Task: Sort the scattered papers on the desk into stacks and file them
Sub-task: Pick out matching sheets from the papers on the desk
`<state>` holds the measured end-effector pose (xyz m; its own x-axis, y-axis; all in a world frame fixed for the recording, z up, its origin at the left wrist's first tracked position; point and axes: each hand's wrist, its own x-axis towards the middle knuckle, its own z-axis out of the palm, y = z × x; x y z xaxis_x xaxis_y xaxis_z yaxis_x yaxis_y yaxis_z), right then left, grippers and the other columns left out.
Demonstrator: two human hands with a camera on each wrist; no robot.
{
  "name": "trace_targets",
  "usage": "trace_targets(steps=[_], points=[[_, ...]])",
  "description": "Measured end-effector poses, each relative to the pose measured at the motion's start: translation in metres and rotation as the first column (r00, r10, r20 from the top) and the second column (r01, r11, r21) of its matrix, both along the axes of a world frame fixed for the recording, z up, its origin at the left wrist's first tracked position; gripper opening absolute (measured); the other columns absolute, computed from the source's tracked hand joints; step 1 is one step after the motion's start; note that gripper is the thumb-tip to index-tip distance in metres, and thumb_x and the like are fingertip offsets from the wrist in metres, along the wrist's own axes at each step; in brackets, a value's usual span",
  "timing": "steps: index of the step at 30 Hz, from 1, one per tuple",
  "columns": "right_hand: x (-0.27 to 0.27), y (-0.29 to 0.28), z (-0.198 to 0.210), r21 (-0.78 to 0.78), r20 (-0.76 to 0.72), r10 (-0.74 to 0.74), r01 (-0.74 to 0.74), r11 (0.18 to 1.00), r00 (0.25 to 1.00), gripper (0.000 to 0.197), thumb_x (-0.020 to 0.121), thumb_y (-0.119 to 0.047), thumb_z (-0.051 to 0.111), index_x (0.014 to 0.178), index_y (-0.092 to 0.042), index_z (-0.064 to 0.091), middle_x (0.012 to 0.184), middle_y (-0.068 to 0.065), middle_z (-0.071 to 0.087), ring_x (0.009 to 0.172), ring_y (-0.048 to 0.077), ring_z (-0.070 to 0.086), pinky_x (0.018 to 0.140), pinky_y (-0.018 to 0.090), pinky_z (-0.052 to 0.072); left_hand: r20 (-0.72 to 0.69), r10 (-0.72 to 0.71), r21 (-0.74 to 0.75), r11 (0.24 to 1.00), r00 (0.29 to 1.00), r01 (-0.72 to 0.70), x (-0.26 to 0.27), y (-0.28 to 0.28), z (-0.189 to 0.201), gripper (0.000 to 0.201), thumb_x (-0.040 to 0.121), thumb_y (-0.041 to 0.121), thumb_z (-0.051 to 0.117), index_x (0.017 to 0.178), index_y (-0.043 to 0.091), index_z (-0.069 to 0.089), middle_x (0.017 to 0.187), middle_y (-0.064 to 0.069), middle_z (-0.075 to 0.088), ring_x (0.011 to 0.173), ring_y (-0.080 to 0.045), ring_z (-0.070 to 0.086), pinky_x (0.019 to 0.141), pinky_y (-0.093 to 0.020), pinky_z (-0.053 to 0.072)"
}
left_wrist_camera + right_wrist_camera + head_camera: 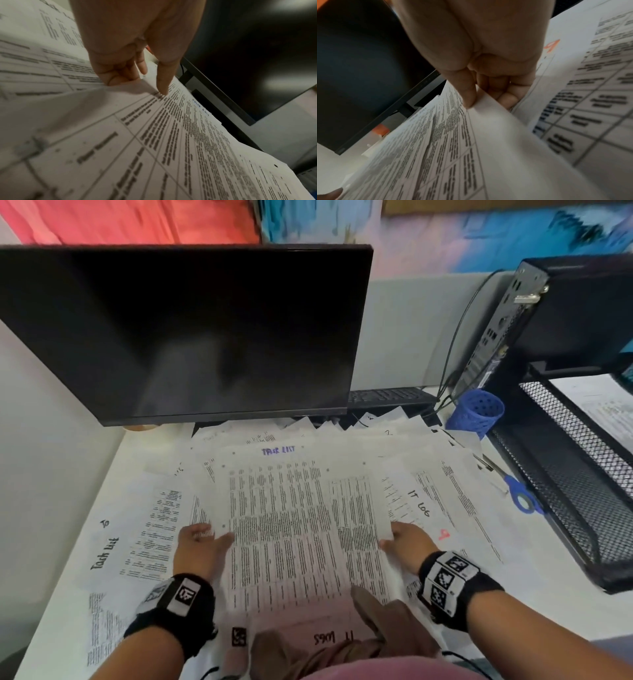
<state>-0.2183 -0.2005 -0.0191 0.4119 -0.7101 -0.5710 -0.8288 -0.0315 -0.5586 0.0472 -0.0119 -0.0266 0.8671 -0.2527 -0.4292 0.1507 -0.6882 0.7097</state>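
Hands hold one bundle of white printed table sheets [301, 529] above the paper-strewn white desk [51, 594] — left hand [198, 549] pinching its left edge, right hand [407, 546] its right — before the black monitor [185, 337].

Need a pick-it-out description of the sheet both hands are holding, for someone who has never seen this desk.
Start at the dark monitor; scattered papers cover the desk in front of it. The sheet is the centre one, gripped at its edges by the left hand and right hand. Unlike its neighbours, it carries a blue handwritten heading, seemingly "Task List", above dense printed columns.
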Motion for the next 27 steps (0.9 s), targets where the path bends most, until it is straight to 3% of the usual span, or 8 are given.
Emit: trace_targets(steps=[4, 6, 9, 13, 19, 21, 24, 27], points=[[-0.011, -0.009, 0.006, -0.066, -0.016, -0.223, 0.222, 0.973, 0.975, 0.022, 0.090, -0.008, 0.054, 0.112, -0.012, 0.055, 0.103, 0.006, 0.063, 0.096, 0.025, 0.057, 0.077, 0.021, 0.045, -0.028, -0.082, 0.008, 0.997, 0.996, 0.083, 0.001, -0.005, -0.005, 0.055, 0.080, 0.023, 0.077, 0.127, 0.010, 0.052, 0.105, -0.019, 0.066, 0.089, -0.030, 0.061, 0.080, -0.035, 0.046], [-0.021, -0.016, 0.012, -0.088, 0.008, -0.430, 0.429, 0.899, 0.903, 0.047, 0.090, -0.002, 0.052, 0.134, -0.004, 0.037, 0.123, 0.022, 0.056, 0.105, 0.032, 0.056, 0.092, 0.029, 0.041, 0.041, -0.068, 0.006, 0.998, 0.997, 0.067, 0.001, -0.004, -0.005, 0.035, 0.084, 0.017, 0.071, 0.116, 0.010, 0.059, 0.096, -0.012, 0.067, 0.085, -0.029, 0.060, 0.077, -0.033, 0.047], [-0.033, -0.031, 0.014, -0.033, -0.055, -0.590, 0.589, 0.808, 0.806, 0.069, 0.083, -0.010, 0.067, 0.140, -0.003, 0.027, 0.133, 0.024, 0.047, 0.117, 0.036, 0.051, 0.092, 0.035, 0.042, 0.150, 0.004, -0.024, 1.000, 0.989, 0.000, 0.002, 0.001, -0.002, 0.009, 0.086, 0.014, 0.067, 0.094, 0.012, 0.064, 0.075, -0.005, 0.063, 0.070, -0.026, 0.057, 0.062, -0.027, 0.042], [-0.034, -0.037, 0.004, -0.131, -0.343, -0.494, 0.480, 0.867, 0.799, 0.103, 0.062, -0.045, 0.083, 0.137, -0.003, 0.027, 0.135, 0.023, 0.037, 0.123, 0.039, 0.044, 0.098, 0.044, 0.041, 0.175, 0.064, -0.074, 0.996, 0.982, -0.052, 0.004, 0.016, -0.004, 0.004, 0.086, 0.016, 0.067, 0.083, 0.015, 0.065, 0.071, -0.006, 0.064, 0.066, -0.028, 0.057, 0.060, -0.028, 0.041], [-0.033, -0.043, -0.001, -0.212, -0.580, -0.358, 0.289, 0.933, 0.732, 0.112, 0.056, -0.077, 0.066, 0.136, -0.005, 0.034, 0.132, 0.017, 0.041, 0.123, 0.032, 0.044, 0.097, 0.040, 0.042, 0.207, 0.155, -0.187, 0.976, 0.966, -0.116, -0.002, 0.043, -0.003, 0.017, 0.085, 0.005, 0.064, 0.097, 0.016, 0.063, 0.081, -0.009, 0.066, 0.068, -0.026, 0.058, 0.059, -0.024, 0.041], [-0.035, -0.045, -0.004, -0.198, -0.569, -0.311, 0.240, 0.950, 0.761, 0.106, 0.058, -0.082, 0.059, 0.131, -0.006, 0.045, 0.130, 0.016, 0.049, 0.119, 0.029, 0.049, 0.095, 0.037, 0.045, 0.206, 0.146, -0.208, 0.973, 0.968, -0.103, -0.002, 0.053, -0.002, 0.022, 0.086, 0.007, 0.066, 0.106, 0.014, 0.063, 0.087, -0.012, 0.067, 0.075, -0.024, 0.058, 0.069, -0.026, 0.041], [-0.038, -0.040, 0.000, -0.176, -0.360, -0.304, 0.256, 0.950, 0.882, 0.084, 0.074, -0.055, 0.070, 0.138, -0.008, 0.043, 0.139, 0.014, 0.049, 0.125, 0.031, 0.049, 0.099, 0.038, 0.042, 0.137, 0.100, -0.168, 0.983, 0.985, -0.076, 0.003, 0.070, -0.006, 0.029, 0.087, 0.020, 0.069, 0.115, 0.010, 0.064, 0.100, -0.010, 0.067, 0.092, -0.026, 0.059, 0.085, -0.033, 0.040], [-0.044, -0.035, 0.003, -0.153, -0.124, -0.365, 0.345, 0.926, 0.923, 0.076, 0.078, -0.035, 0.074, 0.140, -0.007, 0.041, 0.144, 0.013, 0.044, 0.130, 0.031, 0.044, 0.107, 0.040, 0.037, 0.059, -0.051, -0.085, 0.995, 0.997, 0.056, 0.007, 0.083, -0.005, 0.018, 0.086, 0.028, 0.071, 0.085, 0.011, 0.065, 0.083, -0.005, 0.062, 0.085, -0.026, 0.058, 0.080, -0.034, 0.039]])
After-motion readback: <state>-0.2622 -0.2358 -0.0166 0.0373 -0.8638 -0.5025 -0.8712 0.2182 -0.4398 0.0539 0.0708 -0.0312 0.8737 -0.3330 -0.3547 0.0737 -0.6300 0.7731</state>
